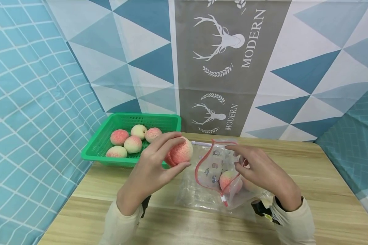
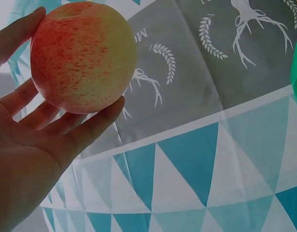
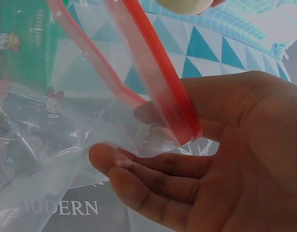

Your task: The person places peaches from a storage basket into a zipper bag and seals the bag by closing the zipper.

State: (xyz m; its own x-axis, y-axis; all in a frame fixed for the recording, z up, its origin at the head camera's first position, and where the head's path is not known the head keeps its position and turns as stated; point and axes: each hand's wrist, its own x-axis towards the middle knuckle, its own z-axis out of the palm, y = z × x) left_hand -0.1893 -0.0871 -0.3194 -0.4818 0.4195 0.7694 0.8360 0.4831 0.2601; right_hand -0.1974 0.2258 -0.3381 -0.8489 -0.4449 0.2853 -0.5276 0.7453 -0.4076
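Observation:
My left hand (image 1: pixel 151 170) grips a pink-and-cream peach (image 1: pixel 184 151) between thumb and fingers, above the table and left of the bag's mouth. In the left wrist view, the fingertips spread around the peach (image 2: pixel 83 58). My right hand (image 1: pixel 260 166) pinches the edge of a clear zip bag (image 1: pixel 214 163) with a red rim and small cartoon prints. The right wrist view shows the bag's red rim (image 3: pixel 160 77) between thumb and fingers. The bag's mouth gapes toward the left hand. Inside lies a peach (image 1: pixel 228 180), with another partly hidden near the right hand.
A green basket (image 1: pixel 110 160) with several peaches (image 1: pixel 133 144) stands at the back left of the wooden table (image 1: pixel 89 204). Another clear plastic bag (image 1: pixel 188 190) lies flat beneath the red-rimmed one. Patterned cloth (image 1: pixel 153 58) hangs behind the table.

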